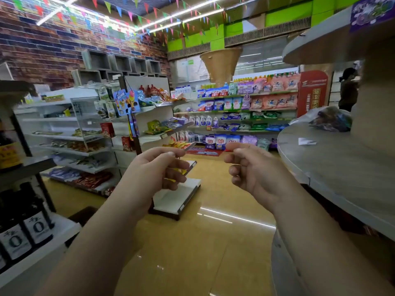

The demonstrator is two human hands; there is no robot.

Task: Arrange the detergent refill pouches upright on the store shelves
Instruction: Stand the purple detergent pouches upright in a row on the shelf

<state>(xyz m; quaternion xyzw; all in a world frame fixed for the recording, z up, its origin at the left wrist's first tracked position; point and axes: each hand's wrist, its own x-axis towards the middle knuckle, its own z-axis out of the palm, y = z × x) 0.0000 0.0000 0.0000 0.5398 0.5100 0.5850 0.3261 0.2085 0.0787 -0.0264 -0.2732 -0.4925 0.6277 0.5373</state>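
The detergent refill pouches (233, 103) are standing in rows on the store shelves (245, 95) against the far wall, well apart from both hands. Orange, blue, purple and green packs are filling the upper tiers, white bottles (201, 120) are sitting on a lower tier toward the left end, and more blue and purple pouches are lining the bottom tier just above the floor (192, 242).

The left hand (156, 169) is hovering in mid-air over the aisle with its fingers (177, 165) curling around a small flat item (188, 147), grey at its tip, that is sticking out between thumb and forefinger; something yellow is showing under the curled fingers, and I cannot tell what it is. The right hand (254, 167) is hovering level with it, just beside it yet not touching, its fingers loosely bent and holding nothing.

At the right, a round grey display shelf (333, 163) is carrying a scrap of white paper (306, 141) and a crumpled plastic bag (331, 118) near its centre column. At the left edge, dark bottles (25, 227) with white labels are standing on a white shelf. Snack racks (85, 144) are filling the middle distance, and a person (348, 90) is standing at the far right beside a red sign (312, 92).
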